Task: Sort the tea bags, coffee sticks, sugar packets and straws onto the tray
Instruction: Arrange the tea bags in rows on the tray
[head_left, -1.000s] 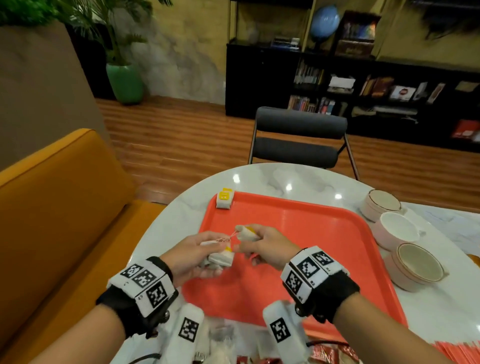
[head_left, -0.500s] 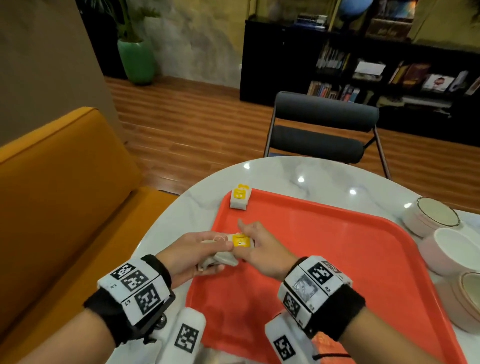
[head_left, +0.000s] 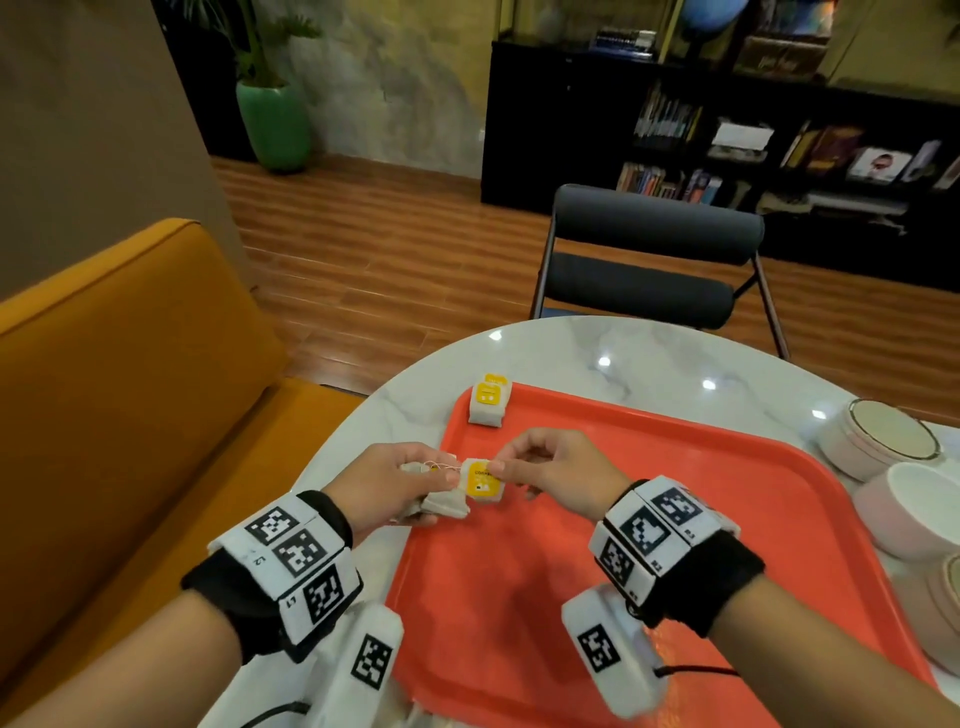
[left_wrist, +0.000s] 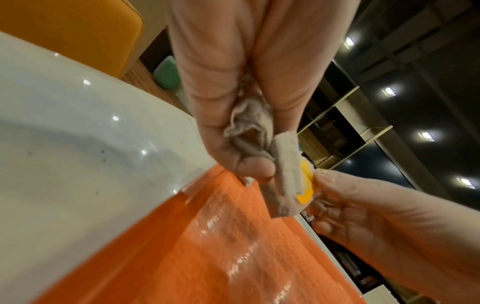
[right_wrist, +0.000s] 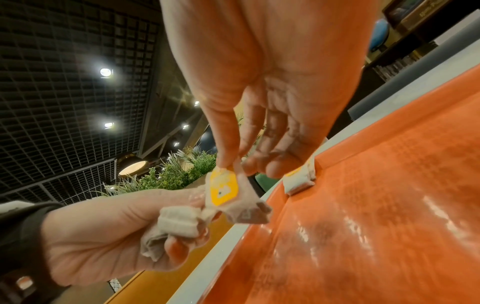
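Note:
An orange tray (head_left: 649, 519) lies on the white marble table (head_left: 623, 353). One tea bag (head_left: 488, 402) with a yellow tag sits in the tray's far left corner, also visible in the right wrist view (right_wrist: 298, 181). My left hand (head_left: 395, 483) grips a bunch of tea bags (head_left: 441, 504) (left_wrist: 249, 131) above the tray's left rim. My right hand (head_left: 545, 467) pinches the top of a yellow-tagged tea bag (head_left: 483, 480) (right_wrist: 223, 189) between thumb and forefinger, right beside the left hand's bunch. A thin string (head_left: 439, 466) runs between the two hands.
Pink and white bowls (head_left: 904, 483) stand at the table's right edge. A dark chair (head_left: 649, 260) stands behind the table, an orange sofa (head_left: 104, 374) to the left. A black bookshelf (head_left: 727, 140) lines the back wall.
The head view swung left and down. My right hand has drawn the yellow-tagged tea bag slightly right, away from the left hand's bunch. The tea bag in the corner has not moved.

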